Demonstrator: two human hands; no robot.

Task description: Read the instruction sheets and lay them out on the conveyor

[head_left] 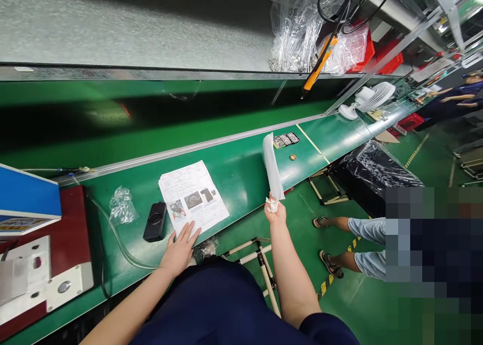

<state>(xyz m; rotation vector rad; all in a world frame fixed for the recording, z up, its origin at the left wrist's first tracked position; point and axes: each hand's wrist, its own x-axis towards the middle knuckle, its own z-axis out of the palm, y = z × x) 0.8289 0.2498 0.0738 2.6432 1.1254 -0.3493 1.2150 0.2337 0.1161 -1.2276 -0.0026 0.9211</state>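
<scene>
Stretching across the view, a long green counter (245,171) carried most of the things, and a broad grey shelf (151,25) ran above it. Beyond the counter's near edge, another person (368,232) stood on the green floor in sandals, close to a large black bundle (377,166) wrapped in clear plastic. At the left end sat a blue box (28,196) with a dark red base (73,219) beneath it; toward the far end stood a white fan (379,97). An orange power screwdriver (320,66) hung from above. Printed sheets (196,184) lay on the counter in front of the wearer, and the left hand (180,249) rested on their lower edge, opened flat with its fingers spread, gripping nothing. The right hand (275,213), out past the counter's edge, was curled around a crumpled white scrap (271,204); a curled white sheet (272,166) rose from its fingertips, though how firmly it was held could not be told. Just left of the printed sheets lay a black oblong case (154,222), then a crumpled clear bag (123,205). Farther along were a small parts tray (287,140) and a tiny brown roll (293,157).
</scene>
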